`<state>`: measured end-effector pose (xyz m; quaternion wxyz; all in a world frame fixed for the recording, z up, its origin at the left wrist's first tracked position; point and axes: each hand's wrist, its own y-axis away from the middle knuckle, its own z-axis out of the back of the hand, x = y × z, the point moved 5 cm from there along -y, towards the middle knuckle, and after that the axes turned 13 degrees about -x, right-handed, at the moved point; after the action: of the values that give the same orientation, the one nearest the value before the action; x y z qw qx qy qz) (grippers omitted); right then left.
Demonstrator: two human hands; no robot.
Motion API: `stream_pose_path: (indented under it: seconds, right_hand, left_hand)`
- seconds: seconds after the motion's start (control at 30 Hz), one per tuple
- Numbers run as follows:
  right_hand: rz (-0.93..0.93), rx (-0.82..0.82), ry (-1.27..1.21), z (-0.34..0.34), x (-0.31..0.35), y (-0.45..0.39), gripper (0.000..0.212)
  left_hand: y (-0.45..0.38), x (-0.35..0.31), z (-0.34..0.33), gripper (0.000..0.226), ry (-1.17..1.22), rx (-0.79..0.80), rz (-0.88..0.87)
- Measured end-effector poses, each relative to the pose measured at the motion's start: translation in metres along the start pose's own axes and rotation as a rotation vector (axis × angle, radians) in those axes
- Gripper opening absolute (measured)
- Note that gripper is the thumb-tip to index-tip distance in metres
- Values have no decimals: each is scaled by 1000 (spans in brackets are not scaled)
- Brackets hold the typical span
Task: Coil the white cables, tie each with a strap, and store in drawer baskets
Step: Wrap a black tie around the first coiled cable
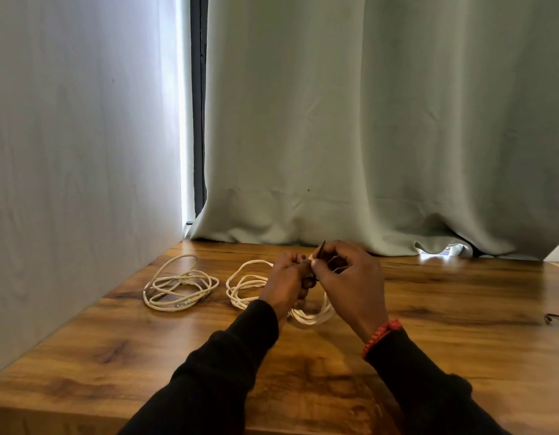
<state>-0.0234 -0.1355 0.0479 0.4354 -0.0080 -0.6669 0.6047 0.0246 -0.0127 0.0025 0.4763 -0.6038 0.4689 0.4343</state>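
Where the wooden table met the white cloth wall on the left, one white cable lay in a loose, untied coil on the tabletop, well apart from both hands. Just to its right lay a second white cable coil, its left loops resting on the wood, its right side passing under and between the hands.

Left hand: black sleeve, fingers curled, gripping the gathered strands of the second coil near its top. Right hand: fingers curled, thumb and forefinger pinching a dark strap whose tip stuck up above the knuckles. The two hands touched at the fingertips over the coil. How far the strap went round the strands could not be told; fingers hid it.

A red braided band sat on the right wrist above the black cuff. Behind the table hung a pale green curtain, its hem bunched on the back edge. At the far right edge, a thin dark object lay on the wood, too cut off to identify.
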Motion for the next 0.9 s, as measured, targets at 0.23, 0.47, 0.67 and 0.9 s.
stream_pose_path:
  seconds: [0.23,0.47,0.67,0.9]
  right_hand:
    - [252,199,69,-11,9,17,13]
    - [440,208,305,-16,17,23,13]
    - [352,-9,289,-9,8,17,31]
    - [128,209,267,-13,-14,5,23]
  left_hand:
    - [-7,-9,17,24,205,-89,-57]
    - [-5,-13,15,24,199,-98,-94]
    - [0,-16,10,20,171,-34,-94]
    - [-1,-16,8,23,175,5,-72]
